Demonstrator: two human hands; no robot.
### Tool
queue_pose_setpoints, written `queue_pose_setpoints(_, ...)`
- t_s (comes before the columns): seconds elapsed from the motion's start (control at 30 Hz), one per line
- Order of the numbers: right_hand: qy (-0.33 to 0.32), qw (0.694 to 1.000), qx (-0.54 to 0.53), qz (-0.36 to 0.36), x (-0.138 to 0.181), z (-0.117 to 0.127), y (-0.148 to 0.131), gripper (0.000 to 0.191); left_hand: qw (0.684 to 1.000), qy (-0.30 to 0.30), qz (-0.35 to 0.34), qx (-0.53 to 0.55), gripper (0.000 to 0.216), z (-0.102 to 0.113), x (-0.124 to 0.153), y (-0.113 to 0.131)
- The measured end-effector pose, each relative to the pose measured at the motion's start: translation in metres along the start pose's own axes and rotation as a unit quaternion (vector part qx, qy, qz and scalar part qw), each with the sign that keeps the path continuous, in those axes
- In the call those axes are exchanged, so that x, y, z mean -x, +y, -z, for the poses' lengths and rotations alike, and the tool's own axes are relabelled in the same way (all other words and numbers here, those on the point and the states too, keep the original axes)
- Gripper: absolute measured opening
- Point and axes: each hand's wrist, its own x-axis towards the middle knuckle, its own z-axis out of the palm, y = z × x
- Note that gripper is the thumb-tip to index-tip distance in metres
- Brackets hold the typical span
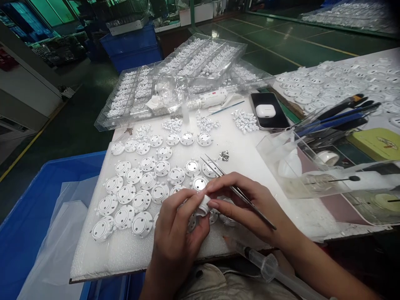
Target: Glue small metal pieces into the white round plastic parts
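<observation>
From the head view, a person's left hand (178,229) and right hand (250,202) are meeting over the near edge of the desk (83,260), their fingertips clamping a small white piece (203,206) between them. The right hand is also holding tweezers (233,188), the prongs standing slightly apart and pointing toward the desk's far edge. The piece is looking light, stiff and smooth, likely to slip if pinched askew and perhaps easy to mark or chip; its rounded sides are offering the safest hold, with a gentle grip from opposite fingertips. White discs (142,224) are spreading from beneath the hands to the desk's left edge, while tiny metal bits (224,156) are lying in a pile beyond the tweezers. A syringe (256,259) is slanting across the near edge, below the right forearm.
</observation>
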Motion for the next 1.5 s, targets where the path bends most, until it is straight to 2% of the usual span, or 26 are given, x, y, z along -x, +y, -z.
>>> queue_pose_setpoints(0.23,0.000,0.999,-0.025,-0.023,0.001,0.000,0.003,0.015,1.000,-0.010,-0.029,-0.002,0.045,-0.002,0.002,0.000)
queue_pose_setpoints(0.47,0.018,0.998,-0.029,-0.051,0.003,0.002,0.002,0.013,1.000,-0.006,-0.001,0.012,0.041,-0.001,0.001,0.002)
queue_pose_setpoints(0.7,0.009,0.999,-0.036,-0.038,0.002,-0.001,0.002,0.014,1.000,-0.010,0.002,0.008,0.042,-0.002,0.000,0.002)
queue_pose_setpoints(0.8,0.040,0.999,-0.007,-0.012,0.005,0.000,0.002,0.020,1.000,-0.016,0.018,0.006,0.044,0.006,-0.001,0.002)
queue_pose_setpoints(0.93,0.113,0.988,0.099,0.039,0.018,0.012,0.000,0.030,0.995,-0.086,0.048,0.002,0.049,0.037,-0.012,-0.007)
queue_pose_setpoints(1.03,0.135,0.963,0.216,0.085,0.031,0.024,-0.002,0.032,0.989,-0.146,-0.015,-0.026,0.051,0.057,-0.035,-0.025)
queue_pose_setpoints(1.13,0.183,0.901,0.358,0.166,0.043,0.031,-0.002,0.021,0.976,-0.203,-0.044,-0.058,0.047,0.059,-0.070,-0.049)
queue_pose_setpoints(1.23,0.241,0.824,0.461,0.225,0.051,0.033,0.002,0.010,0.960,-0.274,0.013,-0.061,0.050,0.044,-0.104,-0.075)
queue_pose_setpoints(1.3,0.244,0.789,0.509,0.241,0.055,0.034,0.006,0.009,0.952,-0.293,0.053,-0.067,0.050,0.031,-0.119,-0.088)
queue_pose_setpoints(1.4,0.223,0.763,0.549,0.260,0.056,0.036,0.013,0.007,0.947,-0.305,0.072,-0.068,0.047,0.017,-0.127,-0.099)
queue_pose_setpoints(1.5,0.217,0.764,0.550,0.258,0.052,0.037,0.019,0.006,0.940,-0.321,0.091,-0.069,0.048,0.008,-0.127,-0.102)
